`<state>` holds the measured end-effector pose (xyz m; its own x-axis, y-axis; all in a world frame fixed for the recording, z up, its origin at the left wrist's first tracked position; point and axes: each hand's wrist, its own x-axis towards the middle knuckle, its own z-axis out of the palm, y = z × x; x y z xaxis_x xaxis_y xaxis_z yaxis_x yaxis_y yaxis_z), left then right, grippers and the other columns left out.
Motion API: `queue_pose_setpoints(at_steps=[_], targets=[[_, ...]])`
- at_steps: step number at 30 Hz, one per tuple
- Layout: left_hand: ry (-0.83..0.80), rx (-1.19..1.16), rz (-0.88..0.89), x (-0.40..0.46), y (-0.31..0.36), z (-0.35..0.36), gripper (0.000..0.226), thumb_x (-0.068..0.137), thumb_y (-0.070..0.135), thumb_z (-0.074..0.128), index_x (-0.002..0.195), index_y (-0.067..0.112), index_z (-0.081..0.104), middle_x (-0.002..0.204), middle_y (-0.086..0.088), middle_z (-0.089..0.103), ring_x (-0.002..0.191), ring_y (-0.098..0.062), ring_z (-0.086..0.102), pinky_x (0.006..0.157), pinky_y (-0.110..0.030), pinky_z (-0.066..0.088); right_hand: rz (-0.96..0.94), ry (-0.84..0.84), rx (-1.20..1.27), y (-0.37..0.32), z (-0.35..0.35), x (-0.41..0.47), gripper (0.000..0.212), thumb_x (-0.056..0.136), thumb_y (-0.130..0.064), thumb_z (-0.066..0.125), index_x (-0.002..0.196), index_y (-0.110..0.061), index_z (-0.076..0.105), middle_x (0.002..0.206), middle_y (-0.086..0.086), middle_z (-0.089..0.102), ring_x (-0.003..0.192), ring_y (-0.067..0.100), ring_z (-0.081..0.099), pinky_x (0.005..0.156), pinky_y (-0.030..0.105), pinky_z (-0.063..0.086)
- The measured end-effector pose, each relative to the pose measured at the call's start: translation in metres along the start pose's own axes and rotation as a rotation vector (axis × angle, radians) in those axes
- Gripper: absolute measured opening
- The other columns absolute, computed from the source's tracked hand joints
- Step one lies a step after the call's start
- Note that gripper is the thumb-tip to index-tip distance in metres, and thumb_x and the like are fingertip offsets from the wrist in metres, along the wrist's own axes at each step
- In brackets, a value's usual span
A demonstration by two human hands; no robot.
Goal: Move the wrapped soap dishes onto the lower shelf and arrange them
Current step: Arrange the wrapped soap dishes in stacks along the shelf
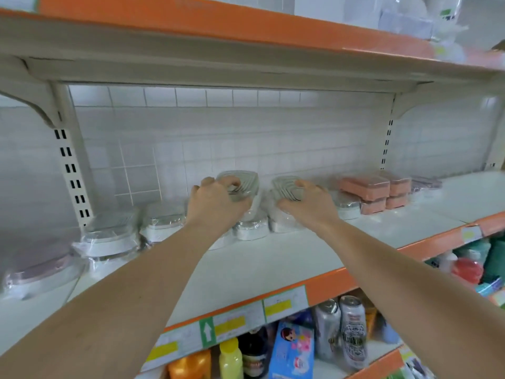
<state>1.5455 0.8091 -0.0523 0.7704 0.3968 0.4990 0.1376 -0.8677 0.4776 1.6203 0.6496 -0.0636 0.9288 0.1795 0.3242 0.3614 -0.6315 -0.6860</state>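
Currently, in the head view, we see both hands on the white shelf [273,258]. Our left hand [216,202] grips one wrapped soap dish [240,184] atop a stack; our right hand [307,202], just beside it, grips another [284,187].

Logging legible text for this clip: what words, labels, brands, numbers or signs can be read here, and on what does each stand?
No text can be read.
Shelf-edge price labels: yellow patches, print blurred.
Green label: white up arrow, no words.
Cans: print too blurred.
Blue carton: cartoon picture, lettering illegible.
Green tag on the upper-shelf package: too small.
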Motion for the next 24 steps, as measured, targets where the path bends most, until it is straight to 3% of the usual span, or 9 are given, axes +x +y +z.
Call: queue_pose_setpoints(at_steps=[6, 10, 15, 19, 24], targets=[[-0.046, 0.031, 0.050, 0.034, 0.012, 0.043, 0.041, 0.080, 0.050, 0.059, 0.118, 0.032, 0.057, 0.112, -0.006, 0.054, 0.106, -0.029, 0.049, 0.092, -0.029, 0.036, 0.099, 0.059, 0.003, 0.032, -0.006, 0.033, 0.069, 0.077, -0.035, 0.068, 0.139, -0.021, 0.041, 0.136, 0.010, 0.046, 0.119, 0.024, 0.048, 0.092, 0.030, 0.041], [-0.053, 0.064, 0.051, 0.052, 0.014, 0.075, 0.041, 0.078, 0.054, 0.058, 0.114, 0.033, 0.059, 0.109, -0.005, 0.054, 0.105, -0.029, 0.048, 0.094, -0.029, 0.034, 0.088, 0.070, 0.002, 0.045, -0.010, 0.056, 0.067, 0.077, -0.034, 0.069, 0.137, -0.019, 0.043, 0.132, 0.008, 0.051, 0.125, 0.022, 0.043, 0.097, 0.032, 0.039], [-0.052, 0.146, 0.018, 0.068, 0.013, 0.100, 0.042, 0.080, 0.053, 0.057, 0.117, 0.034, 0.057, 0.115, -0.006, 0.051, 0.107, -0.029, 0.044, 0.094, -0.028, 0.032, 0.047, -0.006, 0.016, 0.053, 0.001, 0.088, 0.065, 0.079, -0.035, 0.068, 0.137, -0.018, 0.043, 0.133, 0.008, 0.051, 0.130, 0.021, 0.040, 0.098, 0.029, 0.038], [-0.012, 0.306, -0.024, 0.081, 0.015, 0.126, 0.049, 0.080, 0.064, 0.049, 0.117, 0.033, 0.058, 0.113, -0.007, 0.051, 0.104, -0.027, 0.045, 0.090, -0.031, 0.030, -0.023, -0.113, -0.018, 0.060, 0.012, 0.114, 0.063, 0.079, -0.037, 0.067, 0.136, -0.019, 0.045, 0.132, 0.006, 0.052, 0.128, 0.022, 0.040, 0.094, 0.031, 0.043], [-0.093, 0.503, -0.107, 0.083, 0.017, 0.137, 0.060, 0.080, 0.072, 0.040, 0.123, 0.032, 0.054, 0.118, -0.010, 0.049, 0.108, -0.030, 0.041, 0.092, -0.035, 0.032, -0.147, -0.245, -0.047, 0.070, 0.022, 0.139, 0.067, 0.076, -0.042, 0.069, 0.135, -0.021, 0.044, 0.134, 0.005, 0.050, 0.123, 0.022, 0.046, 0.089, 0.028, 0.038]])
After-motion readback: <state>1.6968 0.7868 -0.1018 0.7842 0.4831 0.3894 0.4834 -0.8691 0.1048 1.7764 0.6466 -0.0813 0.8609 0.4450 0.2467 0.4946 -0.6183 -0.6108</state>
